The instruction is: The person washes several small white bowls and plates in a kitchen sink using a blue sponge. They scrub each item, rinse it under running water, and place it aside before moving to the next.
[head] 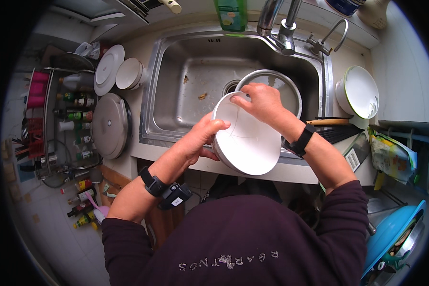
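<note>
A large white bowl (252, 146) is tilted over the sink's front edge, its inside facing up. Fine dark crack-like lines run across the inner wall. My left hand (203, 137) grips the bowl's left side, thumb over the rim and fingers beneath. At the far rim, my right hand (261, 102) is closed, with its thumb inside the bowl and the other fingers partly hidden. Behind the bowl, a round metal basin (299, 98) with liquid in it stands in the stainless steel sink (189, 107), beside the drain (231, 87). Small brown scraps (202, 96) lie on the sink floor.
A faucet (287, 35) and a slim curved tap (338, 34) rise behind the sink, near a green bottle (231, 16). Stacked bowls (128, 73), a plate (109, 68) and a round lid (109, 125) stand left. Rightward are more bowls (359, 93) and black chopsticks (338, 135).
</note>
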{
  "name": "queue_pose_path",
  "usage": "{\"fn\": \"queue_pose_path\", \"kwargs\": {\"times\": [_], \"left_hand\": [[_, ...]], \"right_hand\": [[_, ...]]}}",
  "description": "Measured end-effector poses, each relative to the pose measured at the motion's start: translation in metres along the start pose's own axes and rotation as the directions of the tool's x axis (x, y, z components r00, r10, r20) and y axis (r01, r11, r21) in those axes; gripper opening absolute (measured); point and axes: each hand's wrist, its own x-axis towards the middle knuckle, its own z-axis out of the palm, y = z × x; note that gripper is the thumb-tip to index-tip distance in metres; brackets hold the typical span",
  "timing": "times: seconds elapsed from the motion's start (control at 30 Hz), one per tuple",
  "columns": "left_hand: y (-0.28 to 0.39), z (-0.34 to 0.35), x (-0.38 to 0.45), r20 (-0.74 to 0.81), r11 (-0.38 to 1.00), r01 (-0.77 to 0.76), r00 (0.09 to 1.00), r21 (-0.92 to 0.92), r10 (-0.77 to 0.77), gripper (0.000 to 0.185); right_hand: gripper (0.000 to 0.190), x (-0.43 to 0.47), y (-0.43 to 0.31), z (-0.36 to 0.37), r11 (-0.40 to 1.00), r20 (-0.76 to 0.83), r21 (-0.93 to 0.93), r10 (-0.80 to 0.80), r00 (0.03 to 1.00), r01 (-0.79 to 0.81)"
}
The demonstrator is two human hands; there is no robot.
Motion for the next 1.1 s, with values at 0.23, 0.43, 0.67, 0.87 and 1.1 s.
{"fn": "queue_pose_path", "kwargs": {"times": [0.23, 0.43, 0.67, 0.87, 1.1], "left_hand": [[-0.003, -0.006, 0.003, -0.063, 0.999, 0.04, 0.997, -0.036, -0.043, 0.084], [0.0, -0.009, -0.005, -0.098, 0.998, -0.054, 0.994, -0.034, 0.05, 0.089], [0.003, -0.006, -0.009, -0.032, 0.996, -0.086, 0.996, 0.016, 0.086, 0.085], [-0.003, -0.006, -0.008, -0.076, 0.999, -0.05, 0.996, -0.01, 0.049, 0.084], [0.0, -0.006, -0.004, -0.044, 0.997, -0.082, 0.996, -0.007, 0.082, 0.085]], "right_hand": [[0.025, -0.008, 0.027, -0.004, 0.971, 0.068, 0.151, 0.177, 0.982, -0.186], [0.025, -0.025, 0.061, -0.005, 0.75, 0.175, 0.583, 0.26, 0.95, -0.313], [0.024, -0.005, 0.048, -0.001, 0.734, 0.19, 0.6, 0.256, 0.948, -0.318], [0.025, -0.01, 0.046, 0.003, 0.789, 0.207, 0.505, 0.283, 0.937, -0.35], [0.027, -0.004, 0.035, 0.002, 0.807, 0.142, 0.476, 0.321, 0.936, -0.349]]}}
